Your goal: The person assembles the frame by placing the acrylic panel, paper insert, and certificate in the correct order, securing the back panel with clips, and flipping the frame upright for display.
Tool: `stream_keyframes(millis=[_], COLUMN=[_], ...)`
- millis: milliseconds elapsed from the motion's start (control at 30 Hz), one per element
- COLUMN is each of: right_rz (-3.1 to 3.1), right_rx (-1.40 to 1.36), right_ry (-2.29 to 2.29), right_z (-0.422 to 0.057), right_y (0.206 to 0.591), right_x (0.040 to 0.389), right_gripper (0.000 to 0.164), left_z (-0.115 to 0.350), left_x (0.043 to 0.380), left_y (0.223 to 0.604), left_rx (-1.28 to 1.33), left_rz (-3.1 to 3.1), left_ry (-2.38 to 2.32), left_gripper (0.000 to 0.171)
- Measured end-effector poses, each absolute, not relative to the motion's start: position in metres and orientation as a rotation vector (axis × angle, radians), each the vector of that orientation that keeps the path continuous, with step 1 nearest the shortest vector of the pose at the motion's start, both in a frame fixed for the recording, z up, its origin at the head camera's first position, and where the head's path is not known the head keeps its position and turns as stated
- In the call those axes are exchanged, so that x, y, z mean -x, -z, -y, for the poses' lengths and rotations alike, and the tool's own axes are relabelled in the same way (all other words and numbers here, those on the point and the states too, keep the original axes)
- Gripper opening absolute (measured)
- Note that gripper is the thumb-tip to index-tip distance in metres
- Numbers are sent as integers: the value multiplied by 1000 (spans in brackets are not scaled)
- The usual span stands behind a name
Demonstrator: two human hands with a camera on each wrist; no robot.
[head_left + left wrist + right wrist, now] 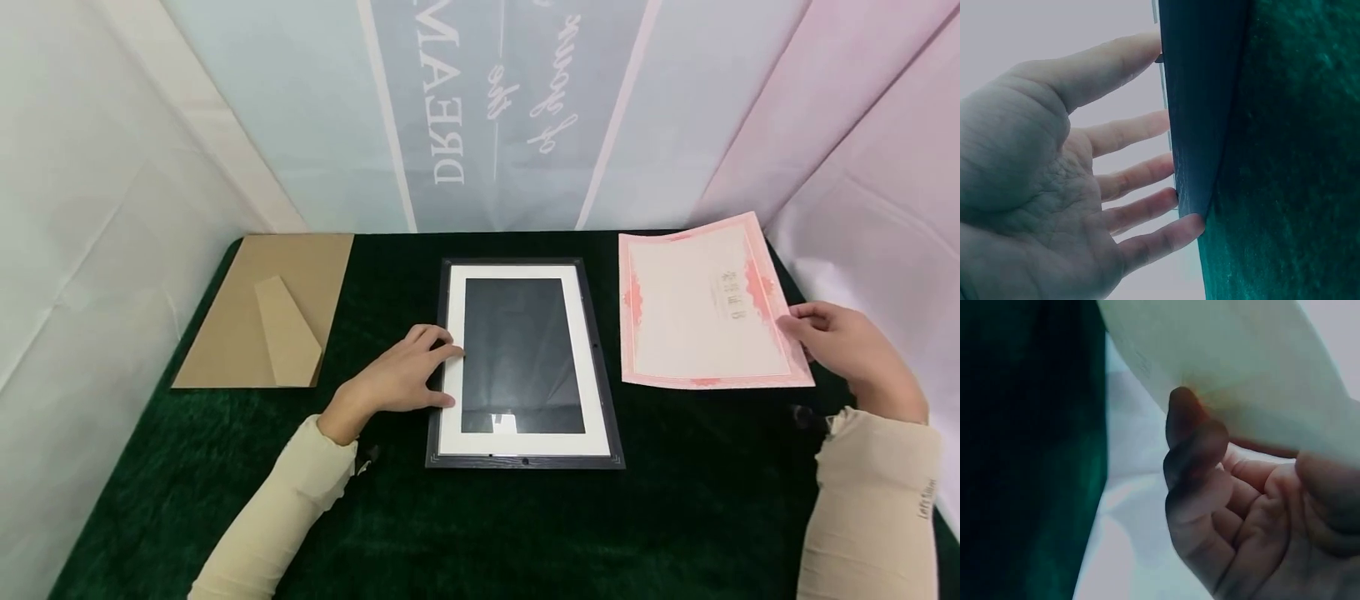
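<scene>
A black picture frame (pixel 527 461) with a white mat border lies flat in the middle of the table. My left hand (pixel 397 372) rests its fingertips on the frame's left side, fingers spread. In the left wrist view those fingers (pixel 1138 172) are mostly straight along the dark frame edge. On the right, my right hand (pixel 847 342) pinches the right edge of a pink-bordered paper certificate (pixel 686 308). The sheet bends slightly, with its far right corner raised. From below, in the right wrist view, curled fingers (pixel 1200 444) support the sheet's underside (pixel 1241 369).
A brown backing board (pixel 232 333) with an attached easel stand (pixel 288 333) lies at the table's left. Dark green cloth (pixel 480 533) covers the table. A printed curtain (pixel 495 200) hangs behind the far edge, and pale curtains (pixel 97 250) close off both sides.
</scene>
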State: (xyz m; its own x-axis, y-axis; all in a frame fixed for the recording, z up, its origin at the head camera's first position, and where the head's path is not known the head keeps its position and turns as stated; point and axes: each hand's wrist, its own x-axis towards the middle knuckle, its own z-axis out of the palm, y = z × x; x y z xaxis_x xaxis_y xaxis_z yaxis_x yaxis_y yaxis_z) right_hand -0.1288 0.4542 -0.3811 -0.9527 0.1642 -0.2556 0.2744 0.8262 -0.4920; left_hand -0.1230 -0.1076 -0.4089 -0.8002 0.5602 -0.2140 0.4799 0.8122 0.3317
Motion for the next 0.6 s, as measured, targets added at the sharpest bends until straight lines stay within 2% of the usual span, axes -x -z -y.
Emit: stream_keyframes(millis=[100,200,467,600], right_rz=[-2827,-2858,-2879,-2865], right_rx=[-350,-314,-99,-17], right_ry=[851,934,1272,1341], right_z=[-446,-438,-420,-410], right_y=[370,365,349,342], right_x=[125,120,110,107], right_gripper=[64,56,9,9], left_z=[108,108,109,110], left_x=[123,123,122,123], left_y=[409,409,409,408], left_rx=[-792,-790,-798,-805], left_rz=[-2693,-2688,-2691,-2691], left_ry=[-379,-376,-397,-403], left_gripper=[64,64,64,64])
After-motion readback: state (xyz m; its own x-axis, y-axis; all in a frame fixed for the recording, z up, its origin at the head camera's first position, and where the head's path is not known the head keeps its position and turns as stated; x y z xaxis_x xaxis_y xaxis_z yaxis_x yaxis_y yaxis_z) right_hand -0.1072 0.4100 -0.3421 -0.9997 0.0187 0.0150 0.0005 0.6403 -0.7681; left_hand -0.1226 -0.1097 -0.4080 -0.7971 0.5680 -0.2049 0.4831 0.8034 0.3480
